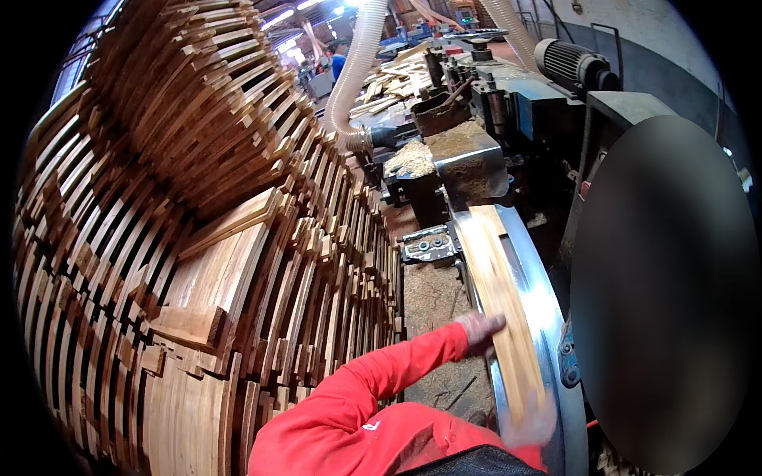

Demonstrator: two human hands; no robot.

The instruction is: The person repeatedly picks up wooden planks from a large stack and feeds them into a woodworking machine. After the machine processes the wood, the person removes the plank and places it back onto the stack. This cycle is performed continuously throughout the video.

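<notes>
A long pale wooden board (508, 317) lies lengthwise on the shiny metal bed (546, 293) of a woodworking machine, its far end at the machine's head. My left hand (480, 329) is closed at the board's left edge, its fingertips against the wood. Over the board's near end is my right hand (532, 424), smeared by motion, so its fingers cannot be made out. A short piece of wood (498, 220) shows beside the board's far end.
Tall stacks of wooden slats (317, 262) rise close on my left. Wood shavings (411, 160) lie on the machine by a ribbed hose (349, 87). A motor (567, 63) sits at the back right. A blurred dark oval hides the right side.
</notes>
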